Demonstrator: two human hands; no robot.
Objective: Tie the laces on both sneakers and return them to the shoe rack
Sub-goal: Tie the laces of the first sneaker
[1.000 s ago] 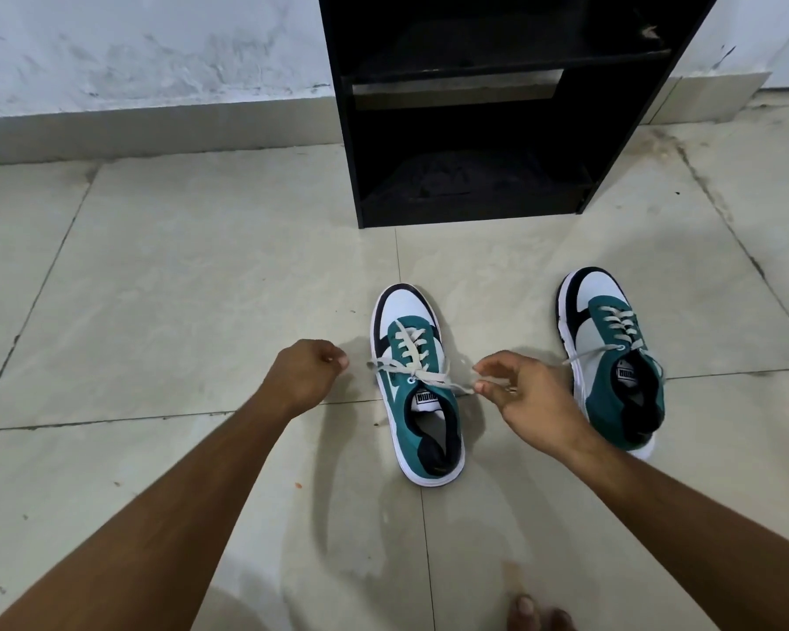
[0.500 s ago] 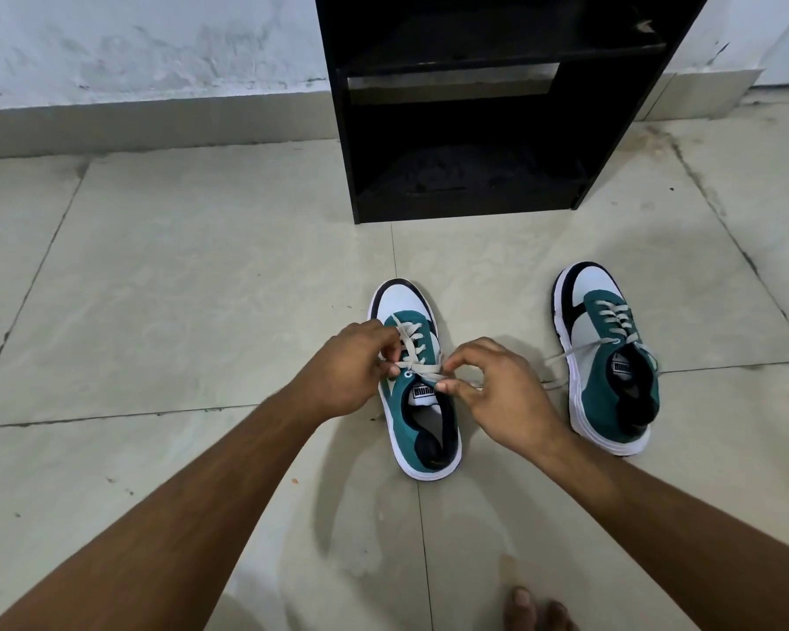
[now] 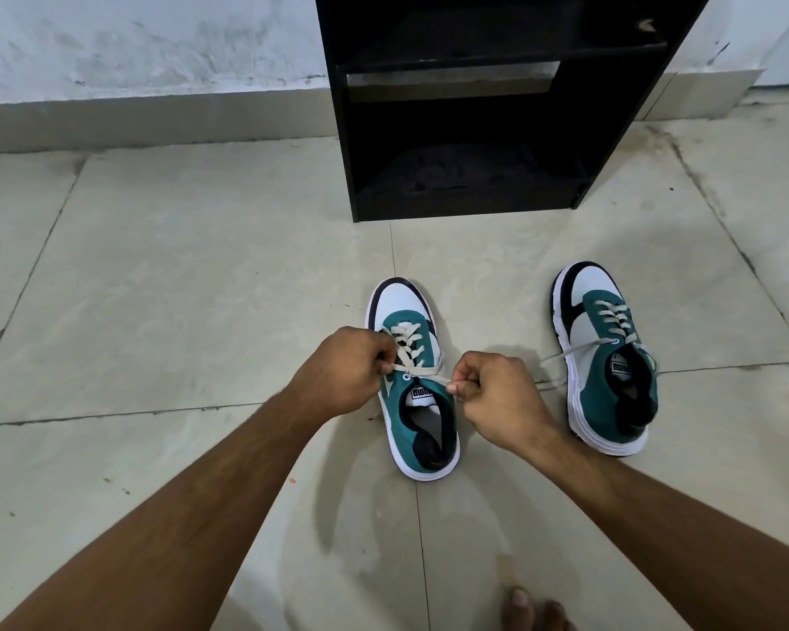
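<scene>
Pinching one lace end each over the near sneaker (image 3: pixel 413 380) on the floor tiles (image 3: pixel 178 311), left hand (image 3: pixel 347 371) and right hand (image 3: pixel 497 398) should pull evenly outward so the first knot (image 3: pixel 410 371) seats snug on the tongue before looping.

The tiled floor (image 3: pixel 178 289) carries two teal sneakers (image 3: pixel 417 403) (image 3: pixel 606 357) and a black shoe rack (image 3: pixel 465 202).

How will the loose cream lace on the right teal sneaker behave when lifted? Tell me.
Probably floppy: the cream flat lace trails limp from the right teal-and-white sneaker onto the pale floor tile. Likely light, and it may slip through the eyelets, being untied.
</scene>
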